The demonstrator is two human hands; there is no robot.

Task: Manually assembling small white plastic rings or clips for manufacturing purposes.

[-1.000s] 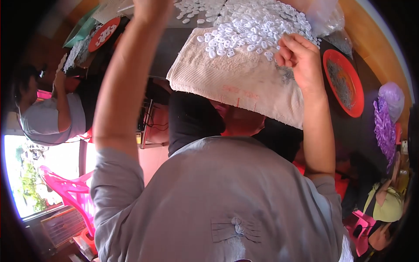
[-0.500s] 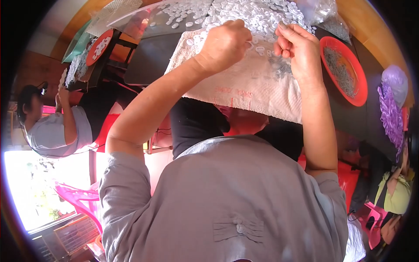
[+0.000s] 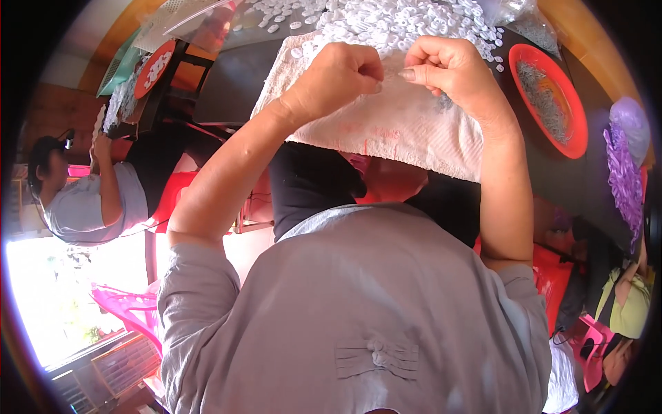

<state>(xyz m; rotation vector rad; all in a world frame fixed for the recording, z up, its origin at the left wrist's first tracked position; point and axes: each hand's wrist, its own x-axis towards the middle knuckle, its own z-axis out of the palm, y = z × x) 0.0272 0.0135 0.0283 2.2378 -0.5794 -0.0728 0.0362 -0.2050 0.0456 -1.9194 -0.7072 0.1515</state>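
Observation:
Both my hands hover over a pale towel [image 3: 365,124] spread across the near edge of the table. My left hand [image 3: 338,77] is closed, with thumb and fingertips together; whatever it may hold is too small to make out. Facing it, a short gap away, my right hand [image 3: 455,72] pinches thumb against forefinger, and its contents are also unclear. Just beyond the hands lies a heap of small white oval plastic pieces [image 3: 407,24], some spilling onto the towel. Partly covered by my right hand is a little cluster of thin grey metal pieces [image 3: 445,102].
At the right, a red oval tray [image 3: 578,131] holds thin metal pieces [image 3: 541,100]. Past it hangs a purple bundle [image 3: 620,186]. Clear plastic bags [image 3: 527,31] lie at the back right. A co-worker [image 3: 89,193] sits at the left near another red tray [image 3: 153,69].
My left hand has drawn back from the white pieces toward me. My right hand has shifted slightly left and turned inward, its fingertips now pointing at the left hand.

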